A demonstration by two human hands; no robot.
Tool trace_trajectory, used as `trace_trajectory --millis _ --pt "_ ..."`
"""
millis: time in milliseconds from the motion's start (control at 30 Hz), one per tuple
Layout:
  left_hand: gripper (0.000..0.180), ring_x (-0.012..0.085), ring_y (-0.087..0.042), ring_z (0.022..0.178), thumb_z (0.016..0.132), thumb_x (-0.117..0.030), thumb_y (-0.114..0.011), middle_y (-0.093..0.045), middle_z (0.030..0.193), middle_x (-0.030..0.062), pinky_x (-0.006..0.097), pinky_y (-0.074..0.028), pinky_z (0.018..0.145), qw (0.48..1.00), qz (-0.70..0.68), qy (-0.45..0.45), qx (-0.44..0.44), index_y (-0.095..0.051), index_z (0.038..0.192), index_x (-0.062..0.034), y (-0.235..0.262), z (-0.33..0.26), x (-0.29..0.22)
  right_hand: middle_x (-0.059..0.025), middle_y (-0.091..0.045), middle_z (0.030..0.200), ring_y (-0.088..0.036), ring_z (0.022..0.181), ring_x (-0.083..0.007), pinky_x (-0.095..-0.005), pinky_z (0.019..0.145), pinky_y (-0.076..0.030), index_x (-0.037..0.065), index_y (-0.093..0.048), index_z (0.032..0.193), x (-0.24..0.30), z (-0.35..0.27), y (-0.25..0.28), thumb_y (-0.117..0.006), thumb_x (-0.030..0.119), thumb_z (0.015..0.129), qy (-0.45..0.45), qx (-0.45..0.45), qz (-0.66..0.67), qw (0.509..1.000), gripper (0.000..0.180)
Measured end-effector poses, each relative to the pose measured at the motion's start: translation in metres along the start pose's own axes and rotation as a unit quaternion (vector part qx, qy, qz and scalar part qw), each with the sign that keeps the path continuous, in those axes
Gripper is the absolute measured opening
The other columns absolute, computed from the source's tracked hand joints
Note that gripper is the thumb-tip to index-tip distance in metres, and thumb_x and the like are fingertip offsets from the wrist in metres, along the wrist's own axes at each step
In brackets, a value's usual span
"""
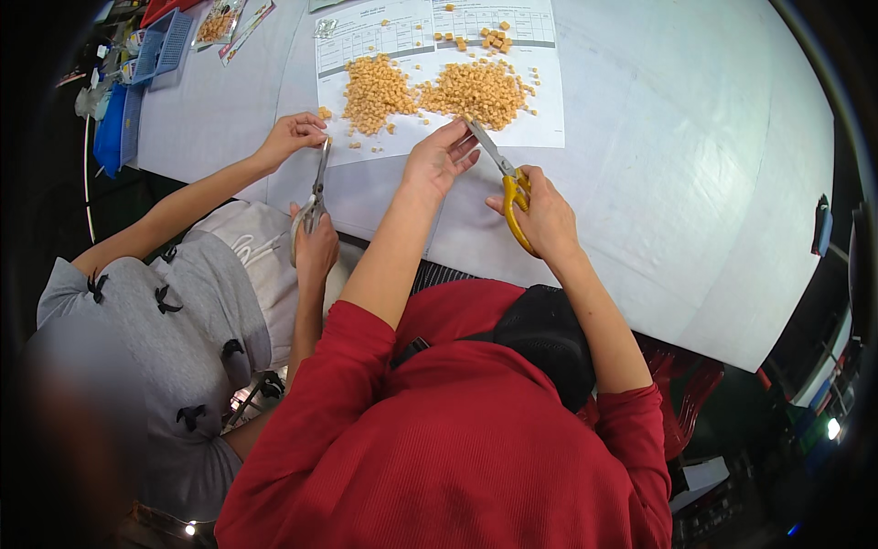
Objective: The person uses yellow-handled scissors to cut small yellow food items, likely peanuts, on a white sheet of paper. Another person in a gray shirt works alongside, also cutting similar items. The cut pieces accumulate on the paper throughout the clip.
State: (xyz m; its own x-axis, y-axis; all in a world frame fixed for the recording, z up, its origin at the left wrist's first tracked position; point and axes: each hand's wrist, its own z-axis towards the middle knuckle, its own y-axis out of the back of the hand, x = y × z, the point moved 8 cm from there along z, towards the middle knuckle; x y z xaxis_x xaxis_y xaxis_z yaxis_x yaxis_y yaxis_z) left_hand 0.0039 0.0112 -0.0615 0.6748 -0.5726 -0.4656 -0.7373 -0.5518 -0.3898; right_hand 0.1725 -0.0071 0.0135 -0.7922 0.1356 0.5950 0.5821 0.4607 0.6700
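Observation:
My right hand [547, 218] grips scissors [490, 146] by their yellow handles. The blades point up and left to the fingertips of my left hand [441, 157]. Those fingertips are pinched on a small tan piece [467, 117], partly hidden by the fingers and the blade tips. Just beyond is a pile of small tan cubes [477, 91], with a second pile [373, 96] to its left. Both lie on white printed sheets [540, 128]. A few larger tan cubes [497, 38] sit farther back on the paper.
At my left, a co-worker's hand [291, 137] pinches something tiny, and the other works metal scissors [315, 197]. A blue basket [163, 46] and a clear bag of tan pieces [218, 23] are at the far left. The white table [677, 183] extends right.

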Motion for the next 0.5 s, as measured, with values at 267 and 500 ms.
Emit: trace_trajectory --millis 267,500 --pt "0.022 0.0202 -0.055 0.104 0.087 -0.017 -0.066 -0.061 0.109 0.0043 0.037 -0.047 0.086 0.999 0.002 0.037 -0.033 -0.062 0.107 -0.0105 0.020 0.003 0.011 -0.0187 -0.066 0.089 -0.066 0.080 -0.0360 -0.0446 0.066 -0.051 0.003 -0.053 0.110 -0.002 0.003 -0.018 -0.071 0.054 0.074 0.005 0.009 -0.016 1.000 0.065" --pt "0.023 0.0202 -0.055 0.108 0.087 -0.017 -0.066 -0.061 0.109 0.0051 0.038 -0.045 0.088 0.995 0.015 0.069 -0.064 -0.061 0.107 -0.0099 0.026 0.010 0.018 -0.0206 -0.067 0.081 -0.065 0.076 -0.0390 -0.0456 0.065 -0.050 0.002 -0.054 0.109 -0.005 0.006 -0.024 -0.071 0.053 0.076 -0.011 0.030 -0.023 0.999 0.064"
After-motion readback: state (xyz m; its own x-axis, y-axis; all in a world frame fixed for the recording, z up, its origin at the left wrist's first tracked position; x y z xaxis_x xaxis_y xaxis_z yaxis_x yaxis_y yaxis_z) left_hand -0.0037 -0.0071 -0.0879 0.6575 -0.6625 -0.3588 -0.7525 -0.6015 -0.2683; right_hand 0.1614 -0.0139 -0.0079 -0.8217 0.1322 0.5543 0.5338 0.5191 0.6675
